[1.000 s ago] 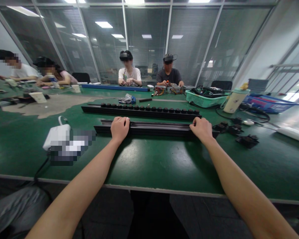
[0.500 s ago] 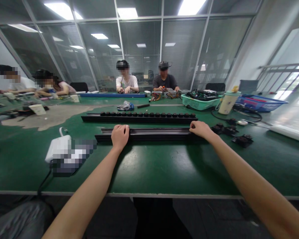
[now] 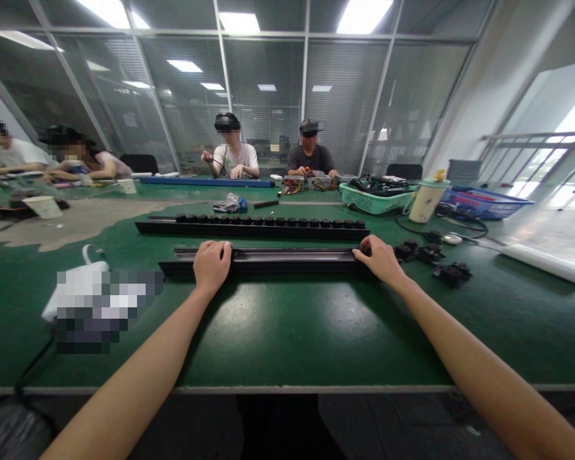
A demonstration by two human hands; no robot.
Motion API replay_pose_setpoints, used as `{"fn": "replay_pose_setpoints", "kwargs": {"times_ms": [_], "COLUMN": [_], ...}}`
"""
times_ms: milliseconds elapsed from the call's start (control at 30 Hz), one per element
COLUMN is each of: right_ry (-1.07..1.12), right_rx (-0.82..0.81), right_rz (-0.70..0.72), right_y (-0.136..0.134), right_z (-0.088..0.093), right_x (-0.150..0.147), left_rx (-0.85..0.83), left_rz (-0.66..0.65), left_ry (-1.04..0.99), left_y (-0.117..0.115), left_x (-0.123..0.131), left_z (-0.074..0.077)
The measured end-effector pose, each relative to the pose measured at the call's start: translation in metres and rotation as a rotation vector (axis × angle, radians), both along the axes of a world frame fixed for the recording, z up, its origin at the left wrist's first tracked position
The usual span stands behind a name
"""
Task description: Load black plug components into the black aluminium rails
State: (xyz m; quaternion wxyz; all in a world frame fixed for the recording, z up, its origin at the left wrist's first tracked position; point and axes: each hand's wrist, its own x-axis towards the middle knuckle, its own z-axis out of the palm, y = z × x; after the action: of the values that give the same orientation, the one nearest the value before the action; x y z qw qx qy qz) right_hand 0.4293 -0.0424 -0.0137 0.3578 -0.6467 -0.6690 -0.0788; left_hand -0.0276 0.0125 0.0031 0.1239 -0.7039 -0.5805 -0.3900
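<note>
So: left hand (image 3: pixel 211 267) curled over the black metal rail (image 3: pixel 292 258), which lies mid-table (image 3: pixel 287 338); right hand (image 3: pixel 379 260) gripping its right end. Rail sits just before a knobbed bar (image 3: pixel 252 231); a careless shove could knock them together or clip the black fittings (image 3: pixel 419 253) nearby.

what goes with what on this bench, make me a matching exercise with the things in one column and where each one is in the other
Things:
1. left hand
2. right hand
3. black bar with round knobs
4. green plastic basket

Places:
a. far side of the green bench, holding tangled cables
b. on the right end of the black rail
c. on the left part of the rail
d. just beyond the rail, on the bench

Pairs: 1-c, 2-b, 3-d, 4-a
</note>
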Motion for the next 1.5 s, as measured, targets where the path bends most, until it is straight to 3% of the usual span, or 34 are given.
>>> {"fn": "replay_pose_setpoints", "kwargs": {"times_ms": [533,1500], "right_ry": [-0.058,-0.113], "right_rx": [0.090,0.047], "right_rz": [-0.033,-0.133], "right_y": [-0.003,-0.006], "right_z": [-0.003,0.001], "right_x": [0.015,0.031], "left_rx": [-0.011,0.013], "left_rz": [-0.016,0.006], "left_ry": [-0.004,0.025], "left_y": [0.000,0.000], "left_x": [-0.001,-0.002], "left_z": [0.001,0.000]}}
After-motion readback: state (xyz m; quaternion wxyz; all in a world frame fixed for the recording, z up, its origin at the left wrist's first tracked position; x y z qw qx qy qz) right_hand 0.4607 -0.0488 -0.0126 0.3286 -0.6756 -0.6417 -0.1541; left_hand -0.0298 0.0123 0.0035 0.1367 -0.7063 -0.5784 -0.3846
